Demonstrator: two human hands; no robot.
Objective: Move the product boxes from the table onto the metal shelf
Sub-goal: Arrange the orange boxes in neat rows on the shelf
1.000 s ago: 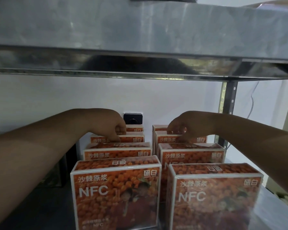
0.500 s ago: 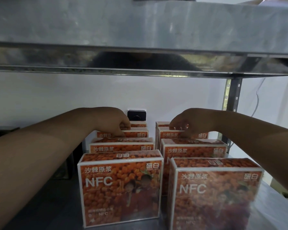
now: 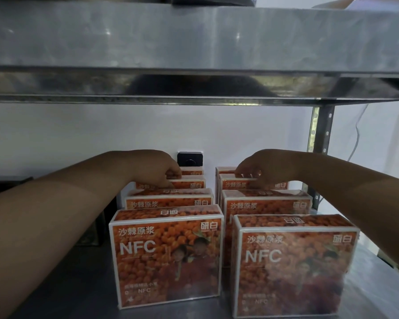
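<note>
Both hands are reaching deep into the metal shelf (image 3: 55,279): left hand (image 3: 164,168) and right hand (image 3: 253,168) each pinching a back-row box top. Better nudging those square behind the product boxes (image 3: 168,256), gently.

Orange berry-print boxes (image 3: 168,259), white edges; grey shelf (image 3: 55,284).

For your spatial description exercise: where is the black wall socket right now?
In the head view, the socket sits on the white wall behind the shelf, centre-left, just right of the left hand and above the rearmost box of the left row.
</note>
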